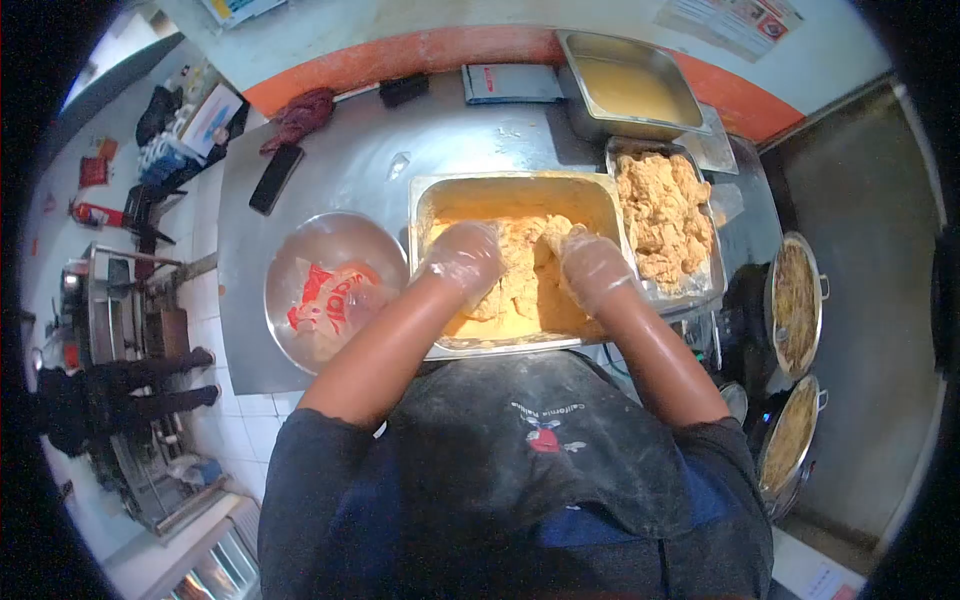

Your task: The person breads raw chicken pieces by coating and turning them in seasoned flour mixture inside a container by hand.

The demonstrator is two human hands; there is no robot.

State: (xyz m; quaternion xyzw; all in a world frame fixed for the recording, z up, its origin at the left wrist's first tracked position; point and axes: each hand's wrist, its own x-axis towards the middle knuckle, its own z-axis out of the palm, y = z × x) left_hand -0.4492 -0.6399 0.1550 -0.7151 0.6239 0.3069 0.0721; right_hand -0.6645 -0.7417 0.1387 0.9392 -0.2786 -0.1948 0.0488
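Both my hands wear clear plastic gloves and are inside a deep metal pan [418, 205] of yellowish breading flour [570, 322]. Flour-coated chicken pieces [518, 262] lie between them. At the pan's left side, my left hand [465, 258] presses into the flour against the pieces; its fingers are mostly hidden. On the other side, my right hand [597, 268] has its fingers closed on a coated piece [556, 230] near the pan's back right. A metal tray [690, 298] heaped with breaded chicken [662, 215] stands just right of the pan.
A steel bowl [285, 255] holding a red-printed plastic bag [335, 298] stands left. Behind are a phone [276, 178], a cloth [303, 118], a grey packet [512, 84] and a pan of yellowish contents [630, 85]. Two frying pots [795, 305] stand right. Another person [120, 395] is far left.
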